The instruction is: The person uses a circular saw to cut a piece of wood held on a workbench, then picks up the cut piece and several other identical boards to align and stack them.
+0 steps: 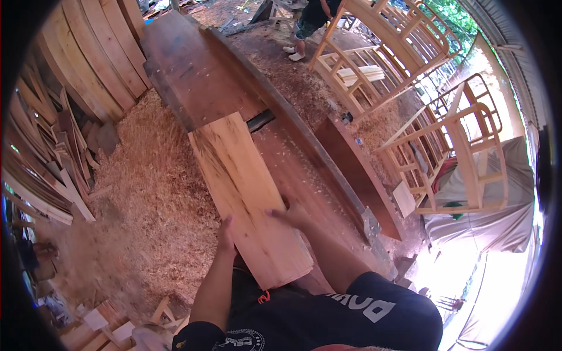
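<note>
Mid-frame, a pale, dark-streaked board (243,196) slants over the long brown tabletop (285,159). Both grips are closed on it: the left hand (226,237) at its left edge, the right hand (293,216) at its right, thumb on top. Shavings (149,169) heap at left.

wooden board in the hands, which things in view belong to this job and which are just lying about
Belongs, it seems: wooden board; left hand and right hand, at its edges; long brown bench beneath it.
Just lying or standing about, apparently: wood shavings; thin wood strips; slatted wooden frames.
</note>
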The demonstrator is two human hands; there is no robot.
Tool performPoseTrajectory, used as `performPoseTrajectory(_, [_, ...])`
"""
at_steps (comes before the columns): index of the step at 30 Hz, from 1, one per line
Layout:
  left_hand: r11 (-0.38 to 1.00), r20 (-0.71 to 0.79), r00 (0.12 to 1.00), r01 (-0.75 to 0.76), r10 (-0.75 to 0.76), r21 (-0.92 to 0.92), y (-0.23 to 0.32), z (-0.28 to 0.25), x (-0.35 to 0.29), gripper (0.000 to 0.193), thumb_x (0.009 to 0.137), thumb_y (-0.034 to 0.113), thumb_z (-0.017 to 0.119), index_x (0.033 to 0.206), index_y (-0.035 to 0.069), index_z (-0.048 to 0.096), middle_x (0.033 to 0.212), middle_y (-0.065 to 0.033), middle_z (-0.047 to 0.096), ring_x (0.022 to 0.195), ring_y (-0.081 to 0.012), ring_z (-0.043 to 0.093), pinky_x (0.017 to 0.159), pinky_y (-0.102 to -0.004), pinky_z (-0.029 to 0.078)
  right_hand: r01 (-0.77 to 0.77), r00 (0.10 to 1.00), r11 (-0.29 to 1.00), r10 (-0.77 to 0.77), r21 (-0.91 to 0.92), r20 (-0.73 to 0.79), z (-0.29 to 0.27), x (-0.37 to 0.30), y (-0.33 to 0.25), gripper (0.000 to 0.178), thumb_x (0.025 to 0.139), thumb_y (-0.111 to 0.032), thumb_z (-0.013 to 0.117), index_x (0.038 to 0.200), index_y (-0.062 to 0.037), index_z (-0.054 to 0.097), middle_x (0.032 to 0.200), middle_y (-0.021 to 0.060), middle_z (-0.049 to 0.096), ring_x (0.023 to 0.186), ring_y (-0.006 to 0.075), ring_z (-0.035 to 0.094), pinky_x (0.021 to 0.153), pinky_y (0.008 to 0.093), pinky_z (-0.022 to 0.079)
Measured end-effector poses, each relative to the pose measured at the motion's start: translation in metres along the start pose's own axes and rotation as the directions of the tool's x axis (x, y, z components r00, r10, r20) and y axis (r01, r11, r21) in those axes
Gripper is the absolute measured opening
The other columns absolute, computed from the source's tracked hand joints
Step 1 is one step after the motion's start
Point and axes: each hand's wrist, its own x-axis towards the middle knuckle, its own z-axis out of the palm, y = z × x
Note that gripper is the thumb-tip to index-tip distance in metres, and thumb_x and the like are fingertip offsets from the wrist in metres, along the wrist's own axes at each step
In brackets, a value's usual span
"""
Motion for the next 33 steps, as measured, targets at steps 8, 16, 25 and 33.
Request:
performPoseTrajectory(8, [0.997,0.031,0.997,-0.076,0.076,0.005,-0.003,-0.021,0.000,0.073,0.096,0.041,0.063,0.150,-0.004,0.042,0.147,-0.0207,0.055,0.134,-0.0357,0.056,0.113,-0.0473,0.045,-0.106,0.991,0.943,0.074,0.316,0.110,0.002,0.004,-0.040,0.084,0.079,-0.037,0.089,0.140,0.0092,0.053,0.125,0.0203,0.068,0.112,0.0279,0.068,0.097,0.0400,0.053])
performPoseTrajectory(16, [1.000,-0.050,0.999,0.001,0.000,0.028,0.010,0.000,-0.028,0.066,0.097,0.037,0.059,0.148,-0.002,0.045,0.141,-0.0210,0.059,0.128,-0.0359,0.060,0.111,-0.0465,0.049,-0.135,0.989,0.919,0.103,0.371,0.107,-0.003,-0.023,-0.086,0.083,0.076,-0.026,0.092,0.141,0.0052,0.053,0.124,0.0163,0.068,0.111,0.0251,0.068,0.097,0.0381,0.053])
performPoseTrajectory(25, [0.957,0.183,0.981,-0.110,0.061,0.269,0.052,0.075,-0.065,0.068,0.091,0.029,0.071,0.146,-0.003,0.046,0.131,-0.0156,0.063,0.121,-0.0298,0.063,0.103,-0.0428,0.053,0.332,0.942,0.799,-0.311,0.501,-0.127,-0.070,-0.111,-0.121,0.079,0.076,-0.018,0.089,0.142,0.0043,0.052,0.130,0.0124,0.066,0.119,0.0196,0.063,0.105,0.0348,0.048])
performPoseTrajectory(33, [0.843,0.494,0.846,-0.405,0.200,0.353,0.093,0.176,-0.098,0.084,0.074,0.013,0.086,0.146,-0.003,0.044,0.130,-0.0143,0.062,0.118,-0.0290,0.063,0.103,-0.0412,0.053,0.654,0.755,0.625,-0.570,0.425,-0.323,-0.143,-0.186,-0.130,0.095,0.069,-0.027,0.097,0.145,0.0029,0.048,0.133,0.0079,0.061,0.124,0.0151,0.056,0.109,0.0341,0.043])
